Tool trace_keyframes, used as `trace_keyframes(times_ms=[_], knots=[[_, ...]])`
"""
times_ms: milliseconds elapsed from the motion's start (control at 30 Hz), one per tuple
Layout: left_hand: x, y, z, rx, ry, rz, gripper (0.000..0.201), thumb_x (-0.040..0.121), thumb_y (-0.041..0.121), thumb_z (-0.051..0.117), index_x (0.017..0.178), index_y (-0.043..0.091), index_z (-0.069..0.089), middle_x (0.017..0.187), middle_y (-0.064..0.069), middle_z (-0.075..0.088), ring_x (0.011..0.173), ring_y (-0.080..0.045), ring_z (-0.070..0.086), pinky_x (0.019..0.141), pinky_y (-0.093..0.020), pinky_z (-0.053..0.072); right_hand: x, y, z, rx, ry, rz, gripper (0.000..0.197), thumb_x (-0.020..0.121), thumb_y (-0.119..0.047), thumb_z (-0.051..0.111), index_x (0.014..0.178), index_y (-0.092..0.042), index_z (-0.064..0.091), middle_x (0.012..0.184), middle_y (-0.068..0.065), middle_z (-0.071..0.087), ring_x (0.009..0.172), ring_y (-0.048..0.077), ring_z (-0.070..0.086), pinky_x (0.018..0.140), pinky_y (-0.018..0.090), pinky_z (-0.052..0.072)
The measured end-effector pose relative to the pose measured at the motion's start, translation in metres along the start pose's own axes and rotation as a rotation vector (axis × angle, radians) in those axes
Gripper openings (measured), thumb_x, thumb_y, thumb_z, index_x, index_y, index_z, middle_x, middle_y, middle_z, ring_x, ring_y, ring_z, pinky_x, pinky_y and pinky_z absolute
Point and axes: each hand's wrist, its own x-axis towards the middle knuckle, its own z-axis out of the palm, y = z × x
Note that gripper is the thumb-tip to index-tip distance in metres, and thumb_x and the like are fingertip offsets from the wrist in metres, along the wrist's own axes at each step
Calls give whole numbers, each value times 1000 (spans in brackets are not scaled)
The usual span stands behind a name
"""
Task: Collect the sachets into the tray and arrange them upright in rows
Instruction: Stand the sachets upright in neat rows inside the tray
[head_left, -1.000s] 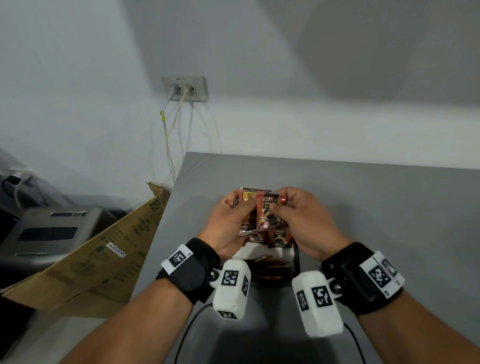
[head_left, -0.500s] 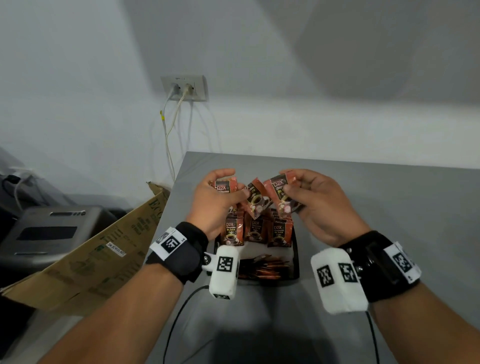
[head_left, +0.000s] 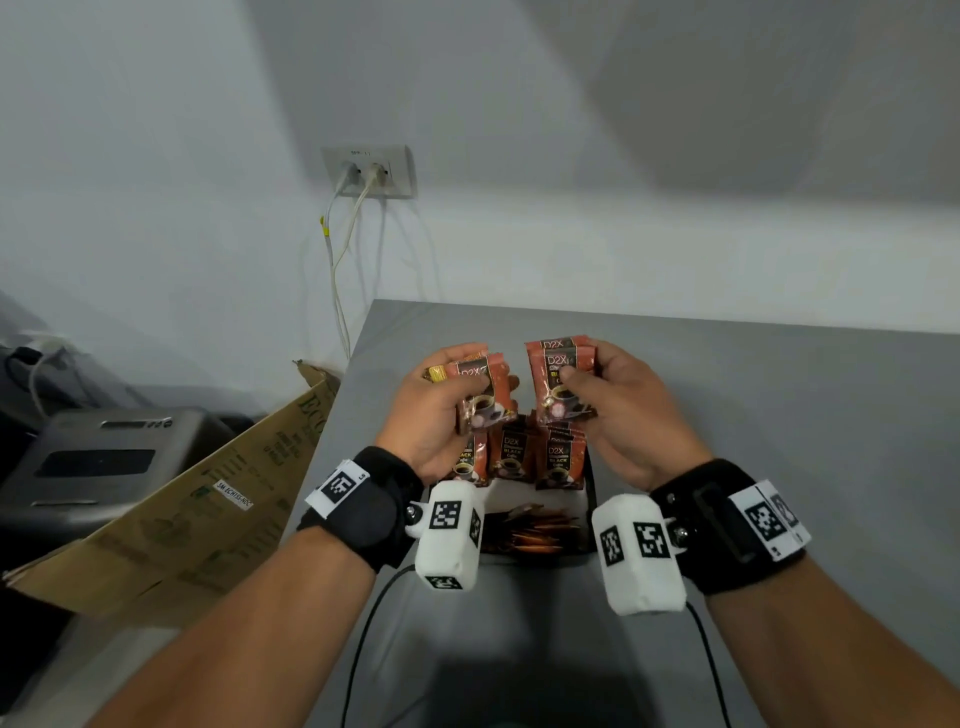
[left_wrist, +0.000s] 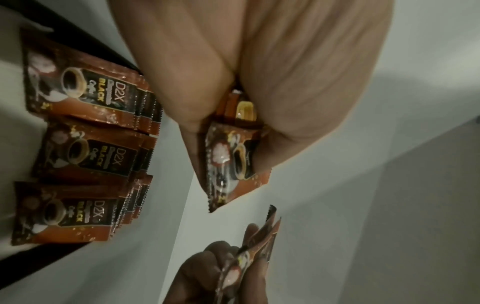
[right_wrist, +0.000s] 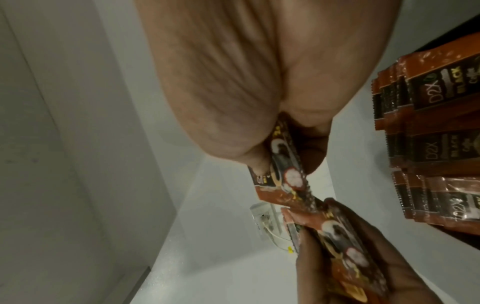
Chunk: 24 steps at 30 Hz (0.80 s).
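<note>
My left hand (head_left: 447, 410) grips a small bunch of brown-orange coffee sachets (head_left: 480, 395) above the tray, one gold-ended sachet (head_left: 436, 373) sticking out left. My right hand (head_left: 613, 410) pinches a second bunch of sachets (head_left: 558, 382), held upright with the print facing me. Below both hands a black tray (head_left: 589, 519) holds three upright stacks of sachets (head_left: 519, 457) in a row at its far end; more sachets (head_left: 535, 535) lie flat in its near part. In the left wrist view the held sachets (left_wrist: 233, 162) show beside the upright rows (left_wrist: 85, 156). The right wrist view shows my pinched sachets (right_wrist: 280, 174).
The tray stands on a grey table (head_left: 779, 415) near its left edge. A flattened cardboard box (head_left: 171, 509) leans beside the table on the left, with a grey machine (head_left: 98, 462) behind it. A wall socket (head_left: 370, 171) with white cables sits above the table's far corner.
One bunch of sachets held by both hands has been split in two. The hands rose from the tray and moved apart, each now holding its own share.
</note>
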Motion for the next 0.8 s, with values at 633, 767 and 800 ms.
trace_keyframes(times_ms=[633, 767, 800], knots=[[-2, -4, 9, -55, 13, -176, 29, 101, 17, 43, 122, 3, 58, 109, -21, 68, 86, -29, 72, 76, -43, 59, -3, 18, 16, -105, 146, -43, 22, 101, -8, 53, 115, -17, 67, 107, 4, 76, 102, 25, 72, 94, 47, 56], [-5, -4, -1, 16, -8, -89, 19, 98, -1, 52, 114, 6, 60, 106, -22, 69, 90, -32, 71, 73, -42, 60, -5, 2, -1, 123, 76, -1, 23, 103, -2, 47, 115, -9, 65, 99, 13, 77, 89, 25, 74, 74, 33, 58], [-5, -5, -1, 68, 7, -46, 16, 98, -1, 55, 111, 7, 61, 104, -20, 71, 87, -30, 71, 69, -39, 60, -5, 1, -2, 162, 56, 15, 22, 102, -1, 47, 113, -9, 66, 98, 13, 76, 87, 25, 73, 72, 32, 58]])
